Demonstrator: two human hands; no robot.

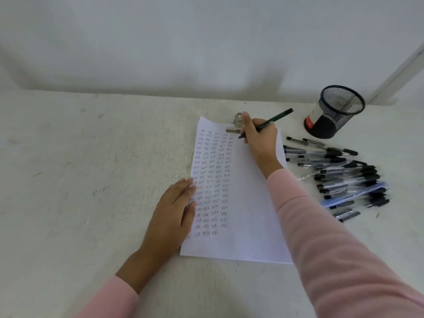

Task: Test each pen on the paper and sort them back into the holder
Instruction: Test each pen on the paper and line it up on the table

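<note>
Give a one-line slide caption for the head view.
The right hand holds a green pen to the paper while the left hand rests on its edge; loose pens lie beside the holder.

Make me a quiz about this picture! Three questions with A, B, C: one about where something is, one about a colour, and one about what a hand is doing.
1. Where is the pile of pens?
A) on the floor
B) on the table, right of the paper
C) in a drawer

2. What colour are the sleeves?
A) pink
B) blue
C) yellow

3. What is the right hand doing?
A) lying flat and empty
B) gripping a green pen with its tip at the paper
C) making a fist round nothing

Answers: 1 B, the pens lie spread on the table beside the paper's right edge. 2 A, both sleeves are pink. 3 B, the fingers curl round the pen, and its tip is at the top of the sheet.
</note>
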